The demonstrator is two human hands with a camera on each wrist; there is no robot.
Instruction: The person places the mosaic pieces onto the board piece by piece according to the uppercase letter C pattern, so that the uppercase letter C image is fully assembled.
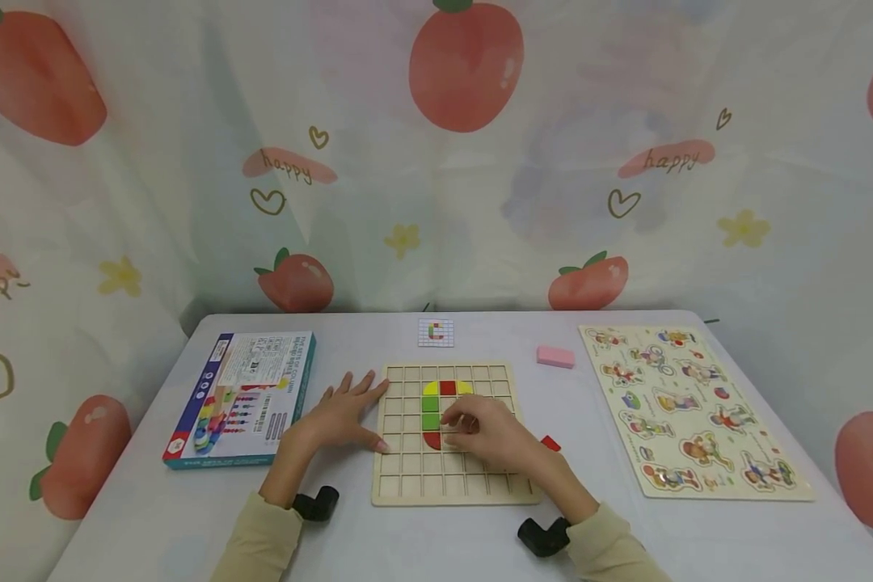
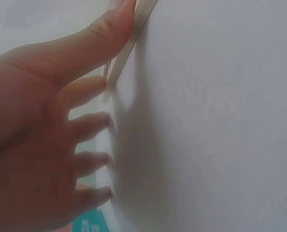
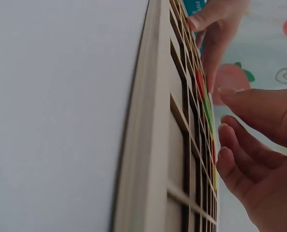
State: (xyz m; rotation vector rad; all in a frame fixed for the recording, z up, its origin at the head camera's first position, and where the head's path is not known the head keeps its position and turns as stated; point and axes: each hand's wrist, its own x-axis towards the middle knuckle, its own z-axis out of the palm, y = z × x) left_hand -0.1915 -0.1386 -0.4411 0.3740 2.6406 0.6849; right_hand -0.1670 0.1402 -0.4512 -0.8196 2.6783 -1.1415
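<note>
A wooden grid board (image 1: 400,489) lies on the white table. In its cells sit a yellow rounded piece (image 1: 431,389), a red square (image 1: 447,388), another yellow piece (image 1: 465,387), two green squares (image 1: 431,412) and a red rounded piece (image 1: 432,440). My left hand (image 1: 345,416) spreads its fingers at the board's left edge, thumb and index fingertip touching the rim. Over the middle of the board, my right hand (image 1: 491,432) hovers beside the green squares. Its fingers bend loosely, and the right wrist view shows a gap between thumb (image 3: 252,108) and fingers with nothing in it.
A small pattern card (image 1: 436,332) lies behind the board, a pink eraser-like block (image 1: 555,356) to its right. A red piece (image 1: 550,443) shows by my right wrist. A boxed set (image 1: 262,396) lies left, a picture puzzle board (image 1: 687,412) right.
</note>
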